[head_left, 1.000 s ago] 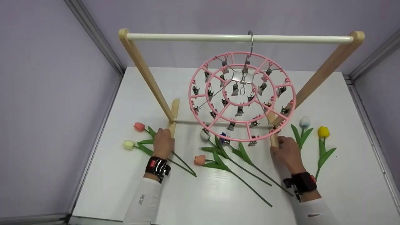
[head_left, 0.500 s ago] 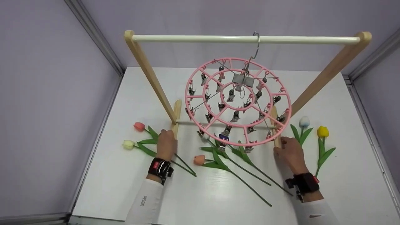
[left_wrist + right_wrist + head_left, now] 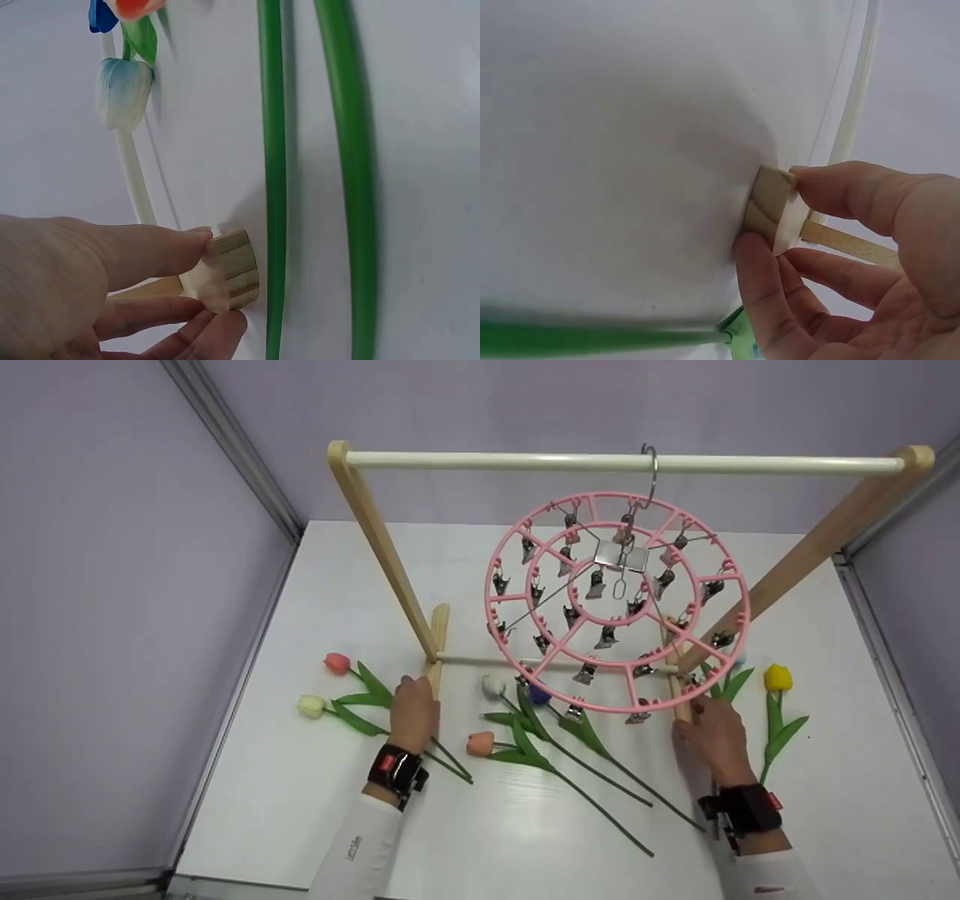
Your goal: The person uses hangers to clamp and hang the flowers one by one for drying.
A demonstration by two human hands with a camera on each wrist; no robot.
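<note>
While your left hand [image 3: 414, 712] pinches the rack's left foot [image 3: 227, 270] and your right hand [image 3: 714, 733] its right foot [image 3: 774, 211], the rack [image 3: 615, 462] stands crosswise on the worktop [image 3: 480, 840], beyond both grips.

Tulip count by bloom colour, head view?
Red tulip: 1
Cream tulip: 1
White tulip: 1
Blue tulip: 1
Orange tulip: 1
Yellow tulip: 1
Pale blue tulip, bloom mostly hidden: 1
Total: 7

Both hands [image 3: 414, 712] [image 3: 714, 735] hold the wooden rack's [image 3: 382, 547] feet.
</note>
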